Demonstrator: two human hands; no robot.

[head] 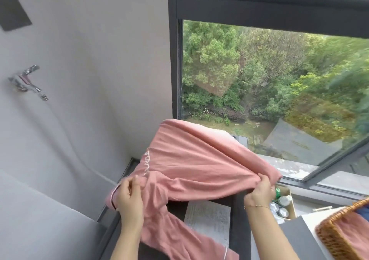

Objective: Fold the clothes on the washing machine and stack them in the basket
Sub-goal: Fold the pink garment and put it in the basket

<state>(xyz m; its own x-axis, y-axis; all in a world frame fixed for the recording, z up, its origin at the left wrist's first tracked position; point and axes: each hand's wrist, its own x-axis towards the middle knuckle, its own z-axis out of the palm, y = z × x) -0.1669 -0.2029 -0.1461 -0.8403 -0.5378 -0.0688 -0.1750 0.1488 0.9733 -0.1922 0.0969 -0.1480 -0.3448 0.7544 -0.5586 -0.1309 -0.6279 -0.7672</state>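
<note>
Left hand (129, 195): at 7 o'clock in the view, fingers curled, pinching one edge of the pink garment (191, 166) beside its white piping.
Right hand (260, 188): at 5 o'clock, thin bracelet at the wrist, fingers bunched round the opposite edge of the same garment.
Pink garment: held up and stretched between both hands above the dark washing machine (239, 215) top; one loose part hangs down toward 6 o'clock.
Basket (331, 231): woven wicker, at 4 o'clock, low right corner; pink cloth already lies inside.
Step in hand, as judged: spreading the piece before the first fold. Best done by keeping both grips level and the cloth taut, laying it flat on the machine top, smoothing the trailing part, then folding edge to edge so it sits square in the basket.
Writing: white lettering runs along the garment near 6 o'clock, seen sideways and not surely readable. A printed sheet (209, 217) lies on the machine top; text too small to read.
Also present: cardboard box of bottles (283, 202), wall tap (28, 82), window (279, 70).
</note>
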